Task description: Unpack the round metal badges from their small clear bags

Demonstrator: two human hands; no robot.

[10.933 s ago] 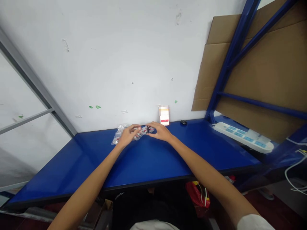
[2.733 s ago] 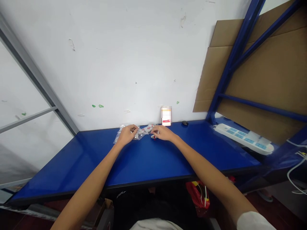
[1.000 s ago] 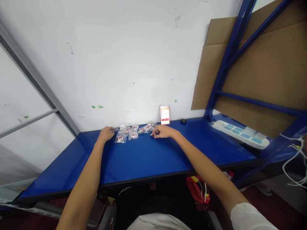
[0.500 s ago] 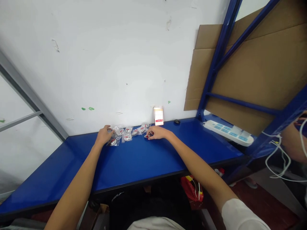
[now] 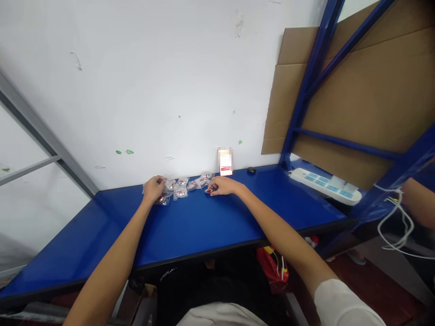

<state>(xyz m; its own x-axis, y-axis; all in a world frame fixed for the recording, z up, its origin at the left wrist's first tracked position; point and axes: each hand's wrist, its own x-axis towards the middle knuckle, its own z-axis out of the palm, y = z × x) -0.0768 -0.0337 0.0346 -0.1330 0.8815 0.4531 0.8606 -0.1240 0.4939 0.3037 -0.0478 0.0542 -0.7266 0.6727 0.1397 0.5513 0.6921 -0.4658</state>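
Several round silver discs with red marks, each in a small clear plastic bag, lie in a loose row along the back of the blue table. At the row's left end my left hand is closed among the bags, thumb and fingers drawn together. A small dark bit shows between its fingertips, too small to name. Below its fingers rests another bagged disc. My right hand, at the row's right end, pinches a red and silver disc low over the table. The fingers partly hide that disc.
A bright-screened phone leans against the white wall. To its right lie a small black object and a white power strip. A blue metal frame with cardboard stands right. Another person's arm shows at the far right.
My left hand has moved slightly right and its fingers have drawn together over the bags. My right hand stays in place with the disc. The view has shifted slightly.
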